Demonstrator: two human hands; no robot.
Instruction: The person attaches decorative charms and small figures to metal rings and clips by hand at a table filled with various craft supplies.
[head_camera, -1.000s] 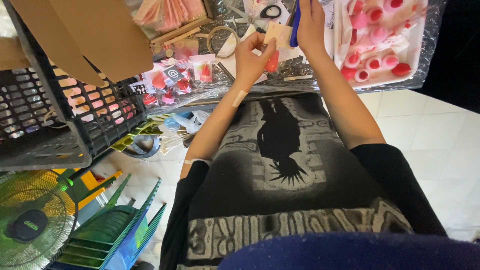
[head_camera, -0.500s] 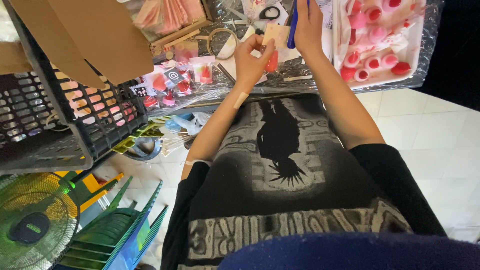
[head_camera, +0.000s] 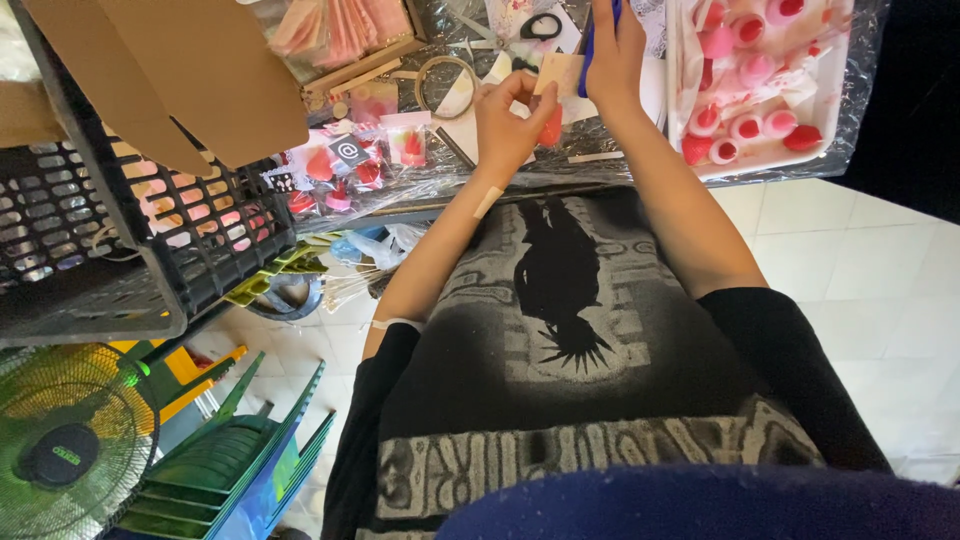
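Plastic-wrapped worktop (head_camera: 590, 165): spread under both hands, clear shiny film over it, likely laid to keep the surface clean beneath small sticky or waxy pieces.
Black crate (head_camera: 150, 250): well left of the hands, latticed walls, brown cardboard flaps (head_camera: 180, 70) leaning out over its rim.
Green fan (head_camera: 60, 450): far below-left of the hands, on the floor beside stacked green plastic chairs (head_camera: 250, 450).
White tray (head_camera: 830, 110): just right of the right hand, holding round pink and red pieces (head_camera: 745, 125) in loose rows, kept within easy reach.
Left hand (head_camera: 510, 125): raised over the near edge of the worktop, thumb and fingers pinched on a pale card (head_camera: 560, 72), a small red-orange teardrop piece (head_camera: 551, 128) tucked against the palm side; held up close, seemingly for fine work.
Right hand (head_camera: 615, 55): just beside the left, closed round a blue pen-like tool (head_camera: 590, 50), tip aimed down at the same card.
Small clear packets (head_camera: 405, 140): left of the left hand, square, each with a red or pink shape inside and a small card; one black square label with a white symbol (head_camera: 350, 152) among them; laid flat in a cluster, apparently finished pieces.
Tape ring (head_camera: 447, 85): just beyond the left hand, lying flat.
Black-handled scissors (head_camera: 540, 25): beyond the hands, near the top edge, partly hidden.
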